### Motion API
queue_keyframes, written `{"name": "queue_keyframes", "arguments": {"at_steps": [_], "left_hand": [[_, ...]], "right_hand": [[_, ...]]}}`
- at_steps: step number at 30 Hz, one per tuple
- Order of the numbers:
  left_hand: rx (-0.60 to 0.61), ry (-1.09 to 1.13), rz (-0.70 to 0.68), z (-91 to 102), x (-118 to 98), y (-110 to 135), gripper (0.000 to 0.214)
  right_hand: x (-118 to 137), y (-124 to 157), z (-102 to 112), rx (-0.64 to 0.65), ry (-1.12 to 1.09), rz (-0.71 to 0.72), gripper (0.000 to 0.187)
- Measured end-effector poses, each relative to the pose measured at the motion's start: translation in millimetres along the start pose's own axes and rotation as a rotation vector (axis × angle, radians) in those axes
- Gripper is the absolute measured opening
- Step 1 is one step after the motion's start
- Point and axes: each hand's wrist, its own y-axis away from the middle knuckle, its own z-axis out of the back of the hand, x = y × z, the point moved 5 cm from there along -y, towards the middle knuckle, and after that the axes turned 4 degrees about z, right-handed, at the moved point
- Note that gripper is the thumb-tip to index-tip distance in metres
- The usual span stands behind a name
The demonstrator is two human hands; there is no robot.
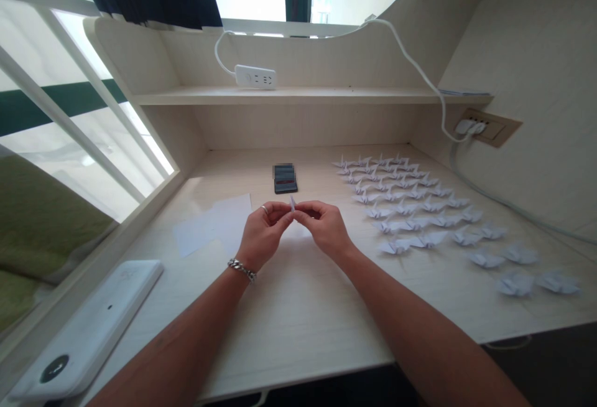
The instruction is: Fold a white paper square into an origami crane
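Between my fingertips, over the middle of the desk, is a small piece of folded white paper [292, 201], narrow and pointing upward. My left hand [265, 228], with a ring and a chain bracelet, pinches it from the left. From the right, my right hand [325, 223] pinches it too, fingers curled in. Most of the paper is hidden behind the fingers. Just beyond the hands lies a dark phone [285, 178] with a blurred screen. White paper sheets [198, 231] lie flat left of my left hand. Rows of folded paper cranes [410, 208] stand to the right.
A white rectangular device [93, 326] lies along the desk's left edge, near a slatted rail [69, 114]. A power strip [255, 76] sits on the shelf [308, 97] at the back. Its white cable runs to a wall socket [494, 128] on the right.
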Motion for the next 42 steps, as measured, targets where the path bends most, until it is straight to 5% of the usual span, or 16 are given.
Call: {"name": "queue_keyframes", "arguments": {"at_steps": [19,42], "left_hand": [[0.053,0.151,0.048,1.9,7.2,-2.6,0.032],[0.057,0.17,0.069,2.2,9.9,-4.1,0.028]], "right_hand": [[-6.6,-2.2,-1.3,0.058,-0.158,-0.114,0.034],[-3.6,-2.4,-1.8,0.049,-0.172,-0.115,0.023]]}}
